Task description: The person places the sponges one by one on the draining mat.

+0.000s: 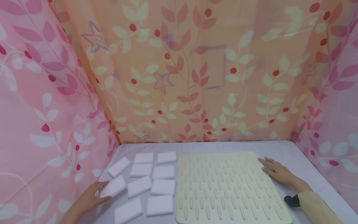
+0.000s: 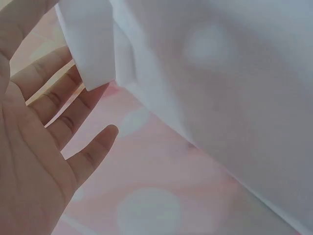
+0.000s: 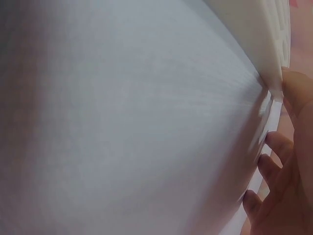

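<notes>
At the left of the head view, my left hand (image 1: pixel 90 197) holds a white sponge block (image 1: pixel 113 186) between thumb and fingers. The left wrist view shows the fingers (image 2: pixel 58 93) behind that block (image 2: pixel 93 44), the little finger standing away from it. Several similar white blocks lie beside it in loose columns. Across the table, my right hand (image 1: pixel 279 172) rests at the right edge of a cream mat (image 1: pixel 223 186) with raised oval ridges. In the right wrist view the thumb (image 3: pixel 298 88) touches the mat's edge (image 3: pixel 274 73), and the other fingertips are on the white cloth.
White cloth (image 1: pixel 279 147) covers the table. A patterned orange curtain (image 1: pixel 190 77) hangs behind it, with pink curtains (image 1: pixel 56 109) along both sides. A small black object (image 1: pixel 291 201) sits at the right sleeve's cuff, close to the mat.
</notes>
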### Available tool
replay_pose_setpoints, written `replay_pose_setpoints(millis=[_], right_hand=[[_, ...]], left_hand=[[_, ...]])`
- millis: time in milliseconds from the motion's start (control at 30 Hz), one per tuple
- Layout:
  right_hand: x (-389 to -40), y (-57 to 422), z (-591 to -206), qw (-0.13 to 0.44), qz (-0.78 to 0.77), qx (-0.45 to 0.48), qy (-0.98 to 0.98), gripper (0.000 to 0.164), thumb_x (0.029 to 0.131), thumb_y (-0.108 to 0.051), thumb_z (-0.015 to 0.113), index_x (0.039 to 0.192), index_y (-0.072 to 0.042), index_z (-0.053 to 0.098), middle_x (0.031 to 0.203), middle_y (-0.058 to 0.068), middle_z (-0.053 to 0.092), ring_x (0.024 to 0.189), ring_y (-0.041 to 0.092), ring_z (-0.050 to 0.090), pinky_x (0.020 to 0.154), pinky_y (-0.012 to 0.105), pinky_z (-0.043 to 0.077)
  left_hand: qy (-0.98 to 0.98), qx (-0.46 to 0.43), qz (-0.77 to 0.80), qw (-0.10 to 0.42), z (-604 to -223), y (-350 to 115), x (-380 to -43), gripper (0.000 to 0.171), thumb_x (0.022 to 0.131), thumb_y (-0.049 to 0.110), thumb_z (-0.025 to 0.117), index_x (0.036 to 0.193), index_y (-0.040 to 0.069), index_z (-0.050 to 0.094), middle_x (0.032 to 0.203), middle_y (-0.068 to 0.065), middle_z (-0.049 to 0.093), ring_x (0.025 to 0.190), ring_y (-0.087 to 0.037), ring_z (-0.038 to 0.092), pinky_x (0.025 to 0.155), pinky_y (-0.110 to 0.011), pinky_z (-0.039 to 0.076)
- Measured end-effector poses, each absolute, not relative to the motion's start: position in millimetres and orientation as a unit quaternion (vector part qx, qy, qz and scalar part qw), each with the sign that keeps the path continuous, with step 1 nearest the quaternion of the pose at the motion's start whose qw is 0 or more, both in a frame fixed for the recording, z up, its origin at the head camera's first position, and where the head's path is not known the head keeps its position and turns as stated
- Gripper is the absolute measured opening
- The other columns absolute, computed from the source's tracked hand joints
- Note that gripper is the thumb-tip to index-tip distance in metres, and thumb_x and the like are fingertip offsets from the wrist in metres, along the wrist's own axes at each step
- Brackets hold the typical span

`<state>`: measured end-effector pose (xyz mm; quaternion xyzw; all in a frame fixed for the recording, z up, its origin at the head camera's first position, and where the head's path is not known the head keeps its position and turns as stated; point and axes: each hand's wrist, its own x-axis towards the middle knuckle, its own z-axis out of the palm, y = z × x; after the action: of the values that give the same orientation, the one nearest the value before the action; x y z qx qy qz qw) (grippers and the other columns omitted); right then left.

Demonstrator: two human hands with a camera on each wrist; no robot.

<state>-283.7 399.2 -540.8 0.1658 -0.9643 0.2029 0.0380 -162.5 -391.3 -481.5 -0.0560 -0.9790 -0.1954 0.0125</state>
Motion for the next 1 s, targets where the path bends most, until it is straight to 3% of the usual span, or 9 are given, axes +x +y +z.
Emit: replay_pose_setpoints(millis=[267,600,1000], right_hand=[[-283.2,398.8,-539.3,0.031,0.213,0.166,-0.962,0.055,0.090,-0.036,0.056,0.136,-0.008,0.044,0.138,0.035,0.033,0.123,0.057,0.027,0.090,0.072,0.021],[-283.8,398.6,-542.1,0.037,0.223,0.174,-0.959,0.053,0.091,-0.034,0.056,0.135,-0.007,0.045,0.136,0.037,0.034,0.123,0.058,0.027,0.090,0.071,0.021],[-282.7,398.0,-542.1,0.038,0.221,0.168,-0.960,0.053,0.091,-0.034,0.056,0.135,-0.007,0.046,0.137,0.035,0.034,0.124,0.057,0.028,0.090,0.071,0.021]], left_hand=[[-0.981,-0.060,-0.185,0.010,-466.4,-373.8,-178.2,0.075,0.072,0.053,0.071,0.126,0.003,0.055,0.121,-0.022,0.055,0.111,-0.039,0.051,0.089,-0.058,0.040],[-0.978,-0.086,-0.190,0.019,-463.9,-345.0,-203.3,0.073,0.071,0.058,0.070,0.128,0.015,0.055,0.122,-0.008,0.055,0.112,-0.029,0.052,0.091,-0.054,0.042],[-0.972,-0.137,-0.189,0.025,-460.9,-298.3,-232.0,0.070,0.070,0.057,0.072,0.128,0.021,0.055,0.118,-0.001,0.055,0.109,-0.023,0.053,0.087,-0.047,0.045]])
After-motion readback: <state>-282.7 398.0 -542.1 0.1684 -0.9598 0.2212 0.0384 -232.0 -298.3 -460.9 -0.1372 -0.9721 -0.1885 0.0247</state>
